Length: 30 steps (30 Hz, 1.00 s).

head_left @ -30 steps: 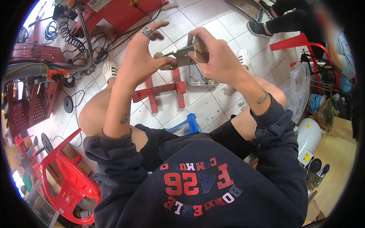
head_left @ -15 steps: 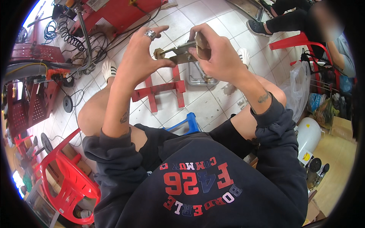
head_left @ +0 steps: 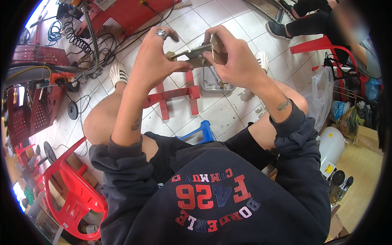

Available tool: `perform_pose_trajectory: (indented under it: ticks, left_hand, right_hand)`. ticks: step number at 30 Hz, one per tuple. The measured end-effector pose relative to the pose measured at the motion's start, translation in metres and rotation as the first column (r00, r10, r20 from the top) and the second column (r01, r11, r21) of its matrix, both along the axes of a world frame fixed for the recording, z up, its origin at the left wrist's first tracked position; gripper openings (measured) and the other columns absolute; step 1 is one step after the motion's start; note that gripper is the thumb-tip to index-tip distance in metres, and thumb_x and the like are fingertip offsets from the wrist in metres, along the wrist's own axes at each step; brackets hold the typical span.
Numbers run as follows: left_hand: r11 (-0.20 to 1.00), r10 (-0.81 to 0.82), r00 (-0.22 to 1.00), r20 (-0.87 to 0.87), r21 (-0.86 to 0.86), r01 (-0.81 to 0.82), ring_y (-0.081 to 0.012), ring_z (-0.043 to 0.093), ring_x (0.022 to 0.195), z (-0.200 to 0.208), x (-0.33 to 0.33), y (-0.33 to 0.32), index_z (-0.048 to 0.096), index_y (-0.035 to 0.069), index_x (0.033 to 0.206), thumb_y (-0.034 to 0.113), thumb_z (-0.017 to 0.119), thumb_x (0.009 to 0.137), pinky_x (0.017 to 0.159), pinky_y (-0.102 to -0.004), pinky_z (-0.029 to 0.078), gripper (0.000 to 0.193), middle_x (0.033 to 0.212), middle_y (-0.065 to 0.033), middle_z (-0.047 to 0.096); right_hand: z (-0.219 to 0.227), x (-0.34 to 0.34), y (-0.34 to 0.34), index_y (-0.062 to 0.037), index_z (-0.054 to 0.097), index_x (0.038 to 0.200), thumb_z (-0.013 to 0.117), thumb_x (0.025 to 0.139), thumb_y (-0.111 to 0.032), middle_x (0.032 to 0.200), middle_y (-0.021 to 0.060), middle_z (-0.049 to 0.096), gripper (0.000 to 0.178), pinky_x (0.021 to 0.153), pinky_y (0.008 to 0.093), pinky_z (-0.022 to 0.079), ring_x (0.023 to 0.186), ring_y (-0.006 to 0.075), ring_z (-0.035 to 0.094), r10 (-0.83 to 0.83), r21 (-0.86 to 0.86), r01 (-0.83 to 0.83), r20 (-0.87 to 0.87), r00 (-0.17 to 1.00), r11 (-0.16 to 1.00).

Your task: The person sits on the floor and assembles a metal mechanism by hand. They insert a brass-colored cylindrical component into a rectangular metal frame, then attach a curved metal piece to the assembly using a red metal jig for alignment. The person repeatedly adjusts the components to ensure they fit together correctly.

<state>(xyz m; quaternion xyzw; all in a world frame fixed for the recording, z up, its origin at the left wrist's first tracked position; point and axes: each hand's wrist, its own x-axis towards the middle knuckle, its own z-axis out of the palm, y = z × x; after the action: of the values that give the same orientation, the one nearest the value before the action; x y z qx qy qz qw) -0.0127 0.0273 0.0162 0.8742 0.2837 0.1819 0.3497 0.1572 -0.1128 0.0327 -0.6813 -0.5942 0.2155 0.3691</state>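
Observation:
Between my hands is a flat metal assembly (head_left: pixel 199 62) of grey plates, with a brass-coloured knob-like end near my left hand and a dull yellowish piece near my right. My right hand (head_left: pixel 240 59) grips its right end, thumb in front and fingers behind. At the other end, my left hand (head_left: pixel 148 59) stays spread in a loose C shape; its thumb reaches the lower plate while the curved index finger is raised apart from it. Part of the assembly is hidden behind my right fingers. Beneath it on the floor sits a metal tray (head_left: pixel 207 87) with tools inside.
A red metal stand (head_left: pixel 165 98) and a blue plastic stool (head_left: pixel 207 132) stand between my legs. Red machinery (head_left: pixel 126 18) with cables lies at far left, a red chair (head_left: pixel 77 200) at near left. At right are another person (head_left: pixel 312 26), a plastic bag (head_left: pixel 320 92) and a white tank (head_left: pixel 331 145).
My left hand has shifted slightly right; its index finger has bent from stretched out to curled, and its thumb has moved along the plate. My right hand keeps its grip.

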Motion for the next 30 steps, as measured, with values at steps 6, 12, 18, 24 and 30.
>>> perform_pose_trajectory:
  ticks: [6, 12, 18, 24, 30]
  left_hand:
    - [0.956, -0.222, 0.974, 0.034, 0.206, 0.211, -0.0262, 0.06, 0.097, -0.038, -0.011, 0.019, 0.073, 0.003, 0.087, 0.015, 0.081, 0.069, 0.081, -0.0381, 0.049, 0.023, 0.107, -0.0067, 0.065]
    - [0.992, -0.126, 0.99, -0.063, -0.026, 0.125, -0.0295, 0.065, 0.1, -0.003, -0.004, 0.01, 0.072, 0.0, 0.096, 0.004, 0.073, 0.077, 0.087, -0.0376, 0.05, 0.02, 0.113, -0.011, 0.068]
    - [0.975, -0.213, 0.961, -0.176, -0.104, 0.197, -0.0262, 0.069, 0.075, -0.018, -0.006, 0.013, 0.072, -0.003, 0.094, 0.005, 0.069, 0.082, 0.07, -0.0332, 0.052, 0.015, 0.086, -0.0133, 0.072]
    - [0.965, -0.203, 0.957, -0.205, -0.208, 0.161, -0.0187, 0.068, 0.069, -0.019, -0.007, 0.009, 0.072, -0.002, 0.097, 0.009, 0.068, 0.087, 0.068, -0.0308, 0.052, 0.016, 0.077, -0.0111, 0.072]
    - [0.873, 0.047, 0.995, 0.093, -0.488, 0.004, -0.0107, 0.067, 0.071, -0.009, 0.003, 0.002, 0.067, -0.001, 0.109, 0.01, 0.068, 0.091, 0.065, -0.025, 0.051, 0.021, 0.074, -0.0047, 0.068]
  right_hand:
    - [-0.006, 0.0, 0.002, -0.0069, 0.049, 0.117, 0.061, 0.074, 0.004, 0.071, 0.0126, 0.063, 0.045, 0.06, 0.0384, 0.047, 0.064, 0.0325, 0.063, 0.017, 0.002, -0.017, 0.009, 1.0, 1.0]
    - [-0.006, 0.001, 0.0, -0.007, 0.05, 0.116, 0.062, 0.075, 0.003, 0.071, 0.0116, 0.062, 0.043, 0.06, 0.0377, 0.047, 0.063, 0.0316, 0.063, 0.013, -0.02, -0.013, 0.015, 1.0, 1.0]
    - [0.002, 0.0, 0.001, -0.0065, 0.052, 0.115, 0.063, 0.078, 0.001, 0.068, 0.0094, 0.057, 0.039, 0.062, 0.0351, 0.045, 0.061, 0.0286, 0.057, 0.004, -0.051, -0.007, -0.061, 0.998, 0.999]
    - [-0.003, 0.003, 0.002, -0.0066, 0.052, 0.122, 0.065, 0.086, -0.003, 0.071, 0.0054, 0.052, 0.039, 0.063, 0.0325, 0.045, 0.064, 0.0188, 0.054, 0.015, -0.08, -0.029, -0.179, 0.984, 0.996]
    - [0.003, 0.007, 0.005, -0.0075, 0.051, 0.126, 0.065, 0.09, -0.005, 0.079, 0.0012, 0.057, 0.04, 0.057, 0.0235, 0.045, 0.066, 0.0066, 0.054, -0.19, -0.133, 0.145, -0.455, 0.87, 0.981]
